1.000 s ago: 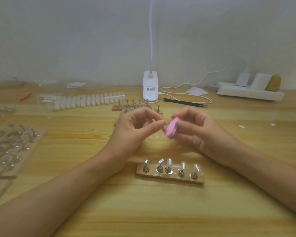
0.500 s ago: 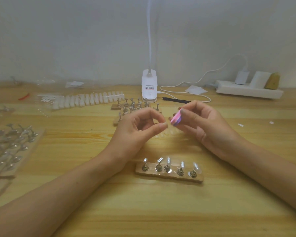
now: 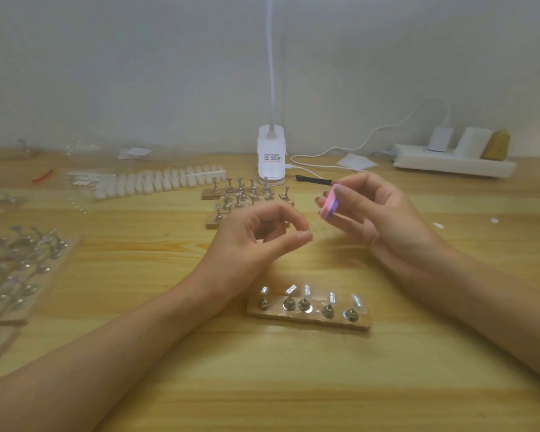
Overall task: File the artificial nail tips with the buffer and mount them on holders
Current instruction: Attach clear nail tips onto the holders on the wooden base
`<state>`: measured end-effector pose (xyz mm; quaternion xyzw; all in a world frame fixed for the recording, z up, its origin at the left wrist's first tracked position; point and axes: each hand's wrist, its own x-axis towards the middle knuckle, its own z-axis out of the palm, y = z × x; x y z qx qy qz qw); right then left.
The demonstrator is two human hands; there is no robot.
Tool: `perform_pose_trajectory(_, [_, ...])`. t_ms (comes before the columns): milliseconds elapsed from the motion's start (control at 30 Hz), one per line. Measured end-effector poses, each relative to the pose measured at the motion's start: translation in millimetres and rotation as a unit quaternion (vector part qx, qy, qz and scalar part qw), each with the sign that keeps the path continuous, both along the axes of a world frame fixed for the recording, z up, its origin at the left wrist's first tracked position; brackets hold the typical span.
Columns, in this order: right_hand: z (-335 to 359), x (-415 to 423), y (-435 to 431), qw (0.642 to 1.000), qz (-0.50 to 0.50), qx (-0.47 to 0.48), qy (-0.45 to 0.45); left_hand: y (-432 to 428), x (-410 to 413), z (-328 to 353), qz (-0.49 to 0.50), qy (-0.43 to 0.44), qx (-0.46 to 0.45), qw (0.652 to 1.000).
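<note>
Wooden table (image 3: 262, 385), right grip (image 3: 387, 222) pinching pink buffer (image 3: 328, 206), left grip (image 3: 253, 244) curled, hold unclear

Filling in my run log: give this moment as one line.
left hand: curled in pinch, contents unclear | right hand: holds pink buffer, clear of left | wooden holder strip: five tips mounted

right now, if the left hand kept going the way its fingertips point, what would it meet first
Most likely the pink buffer pinched in the right hand: the left hand points rightward at it across a small gap. Depth is unclear, so it might pass just under.
</note>
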<state>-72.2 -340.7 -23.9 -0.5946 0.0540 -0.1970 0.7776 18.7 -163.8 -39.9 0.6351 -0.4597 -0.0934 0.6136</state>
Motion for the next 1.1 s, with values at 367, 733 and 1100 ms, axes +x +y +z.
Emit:
perform_pose_trajectory(367, [5.8,-4.6,-19.3,0.999,-0.001,-0.035,-0.004,1.5,1.1,3.0,0.010,0.073,0.013,0.997])
perform_pose_trajectory(733, [-0.3,-15.0,-15.2,0.869,-0.026,-0.493,0.027,4.9,5.1,7.0,-0.045,0.121,0.041,0.991])
perform_pose_trajectory(1100, [17.8,-20.4,11.8,0.803,-0.032,-0.581,-0.131,7.1,0.4,13.6,-0.081,0.134,0.063,0.986])
